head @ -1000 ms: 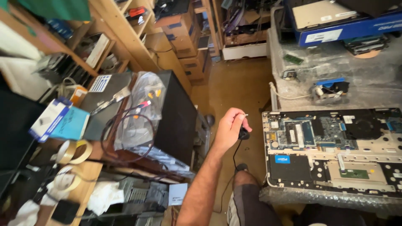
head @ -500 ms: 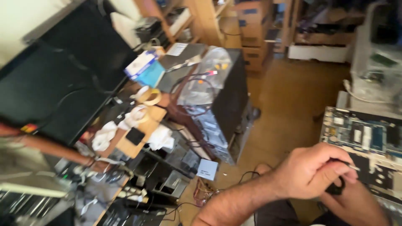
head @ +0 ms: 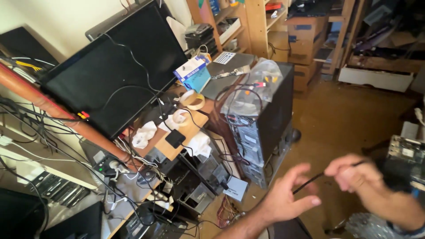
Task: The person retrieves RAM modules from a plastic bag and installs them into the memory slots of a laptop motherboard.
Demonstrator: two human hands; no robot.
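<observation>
Both hands sit near-right in the view, blurred w/ motion. The right hand [head: 354,177] pinches one end of a thin black tool [head: 316,179], prob. a small screwdriver or stylus, too blurred to say which; the left hand [head: 287,199] has fingers spread and loosely curled, thumb out, w/ the tool's other end at or just by its fingertips, contact not clear. So the tool hangs in the air between the two hands, above the brown floor [head: 354,115]. Risks, as I judge them: the grip is only a pinch at one end, so a slip could drop the tool onto the floor or into the mess of wires [head: 230,208] near-left, where it'd be hard to find; the point could jab the open left palm; an elbow swing right could knock the bare circuit board [head: 405,152] at the right edge. The tower PC [head: 261,119] stands mid-scene w/ loose cables over its top, easy to snag. Counts: 2 hands, 1 tool, 1 tower PC, 1 big dark monitor [head: 115,71] leaning far-left, 2 tape rolls [head: 192,99] on the small wooden top, 1 blue-and-white box [head: 191,71], 2 crumpled white tissues [head: 144,135], 1 board at right, several cardboard boxes [head: 310,31] far back, exact no. unclear.
</observation>
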